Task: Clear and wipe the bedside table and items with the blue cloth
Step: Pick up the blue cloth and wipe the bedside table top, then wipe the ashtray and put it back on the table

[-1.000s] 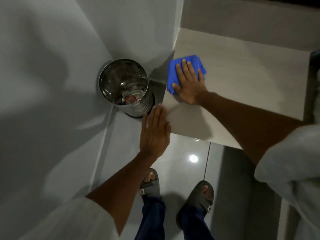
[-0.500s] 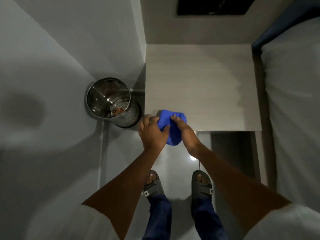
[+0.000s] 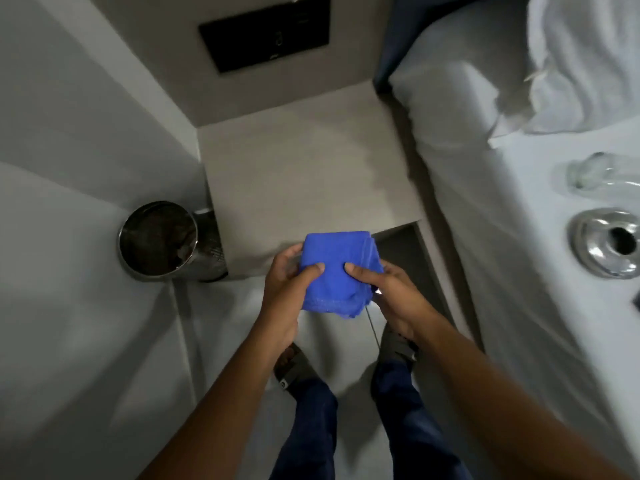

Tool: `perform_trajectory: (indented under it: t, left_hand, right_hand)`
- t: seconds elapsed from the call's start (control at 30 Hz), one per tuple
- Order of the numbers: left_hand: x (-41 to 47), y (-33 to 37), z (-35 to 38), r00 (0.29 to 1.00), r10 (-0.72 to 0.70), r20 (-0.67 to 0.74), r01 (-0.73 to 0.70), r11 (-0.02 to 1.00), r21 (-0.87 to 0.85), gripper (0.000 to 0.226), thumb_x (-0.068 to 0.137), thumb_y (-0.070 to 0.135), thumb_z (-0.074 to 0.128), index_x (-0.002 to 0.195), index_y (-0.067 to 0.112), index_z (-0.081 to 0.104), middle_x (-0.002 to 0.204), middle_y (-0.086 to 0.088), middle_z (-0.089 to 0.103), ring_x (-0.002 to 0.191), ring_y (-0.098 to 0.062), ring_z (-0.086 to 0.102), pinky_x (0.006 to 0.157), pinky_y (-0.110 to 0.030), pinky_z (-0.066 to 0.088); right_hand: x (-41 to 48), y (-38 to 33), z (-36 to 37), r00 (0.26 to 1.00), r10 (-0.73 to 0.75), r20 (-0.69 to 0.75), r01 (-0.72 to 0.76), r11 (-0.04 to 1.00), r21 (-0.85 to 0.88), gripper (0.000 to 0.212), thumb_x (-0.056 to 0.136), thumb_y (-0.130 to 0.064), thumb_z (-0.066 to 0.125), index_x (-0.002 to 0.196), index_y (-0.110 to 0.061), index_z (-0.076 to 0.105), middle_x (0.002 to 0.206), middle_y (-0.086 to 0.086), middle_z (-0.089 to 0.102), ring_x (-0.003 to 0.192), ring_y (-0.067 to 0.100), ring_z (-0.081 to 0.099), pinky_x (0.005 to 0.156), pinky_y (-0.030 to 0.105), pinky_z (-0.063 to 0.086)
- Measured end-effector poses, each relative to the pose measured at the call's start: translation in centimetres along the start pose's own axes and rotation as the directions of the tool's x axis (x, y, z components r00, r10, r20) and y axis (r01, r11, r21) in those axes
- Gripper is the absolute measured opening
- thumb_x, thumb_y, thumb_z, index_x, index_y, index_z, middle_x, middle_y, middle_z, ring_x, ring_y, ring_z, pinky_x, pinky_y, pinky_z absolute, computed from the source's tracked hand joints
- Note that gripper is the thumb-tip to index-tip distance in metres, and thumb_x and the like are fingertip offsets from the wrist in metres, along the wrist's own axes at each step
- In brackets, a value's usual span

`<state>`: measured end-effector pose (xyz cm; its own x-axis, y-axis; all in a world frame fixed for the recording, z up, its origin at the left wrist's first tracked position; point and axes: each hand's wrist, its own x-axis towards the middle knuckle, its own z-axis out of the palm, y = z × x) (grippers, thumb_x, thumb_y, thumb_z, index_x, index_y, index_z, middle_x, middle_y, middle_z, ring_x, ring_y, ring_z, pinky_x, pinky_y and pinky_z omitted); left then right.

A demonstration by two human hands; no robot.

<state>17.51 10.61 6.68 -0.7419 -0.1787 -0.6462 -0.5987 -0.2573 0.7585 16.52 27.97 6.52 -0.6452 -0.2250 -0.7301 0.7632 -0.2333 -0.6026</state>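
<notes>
A folded blue cloth [image 3: 334, 268] is held in the air in front of the near edge of the beige bedside table [image 3: 304, 174]. My left hand [image 3: 284, 292] grips its left side, thumb on top. On the right side my right hand [image 3: 391, 292] grips it the same way. The table top shows bare, with nothing standing on it. On the white bed at the right lie a clear glass bottle [image 3: 602, 176] and a round shiny metal dish [image 3: 609, 242].
A steel waste bin [image 3: 162, 239] stands on the floor against the table's left side, by the white wall. The bed [image 3: 485, 202] runs along the table's right side, with a rumpled white duvet [image 3: 581, 64] on it. A black panel [image 3: 265, 32] is set in the wall behind. My sandalled feet are below.
The cloth was wiping the table's far left corner under my right hand; it came off the near edge into both hands and is now held up. The view has swung right toward the bed.
</notes>
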Motion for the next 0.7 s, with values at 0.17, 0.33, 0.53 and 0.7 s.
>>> perform_trajectory:
  t: [0.17,0.33,0.53,0.7]
  left_hand:
    - [-3.4,0.5,9.2,0.989,0.033,0.143,-0.046,0.995,0.093,0.037,0.089,0.006,0.068,0.119,0.025,0.057,0.113,-0.002,0.074,0.102,-0.015,0.072,0.081,-0.025,0.058]
    - [-5.0,1.0,20.2,0.960,0.104,0.260,-0.159,0.967,0.200,0.040,0.089,0.007,0.065,0.120,0.031,0.056,0.123,-0.004,0.069,0.109,-0.015,0.068,0.091,-0.027,0.055]
    - [-5.9,0.9,29.8,0.958,0.071,0.276,-0.196,0.866,0.460,0.048,0.092,0.017,0.059,0.137,0.026,0.049,0.119,0.004,0.067,0.104,-0.011,0.065,0.080,-0.015,0.048]
    - [-6.7,-0.4,35.8,0.939,0.021,0.343,-0.252,0.720,0.646,0.043,0.095,0.027,0.054,0.138,0.024,0.049,0.122,0.005,0.066,0.107,-0.014,0.062,0.087,-0.028,0.049]
  right_hand:
    - [-5.5,-4.9,-4.6,0.976,-0.054,-0.209,0.066,0.997,0.050,0.036,0.079,-0.006,0.066,0.115,-0.008,0.066,0.110,0.020,0.072,0.102,0.037,0.069,0.091,0.054,0.055]
    - [-10.2,-9.8,-10.6,0.863,-0.253,-0.438,0.144,0.953,-0.267,0.021,0.088,-0.008,0.061,0.104,-0.022,0.063,0.101,0.009,0.073,0.090,0.022,0.071,0.085,0.043,0.058]
    - [-16.0,-12.5,-19.5,0.413,-0.769,-0.488,0.147,0.585,-0.798,0.060,0.077,0.004,0.065,0.129,-0.024,0.057,0.117,-0.002,0.068,0.106,0.013,0.062,0.091,0.018,0.046]
    - [-15.4,-11.4,-25.3,0.578,-0.659,-0.481,-0.142,0.499,-0.855,0.071,0.081,0.012,0.060,0.145,-0.011,0.042,0.156,0.009,0.035,0.140,0.033,0.038,0.107,0.045,0.038]
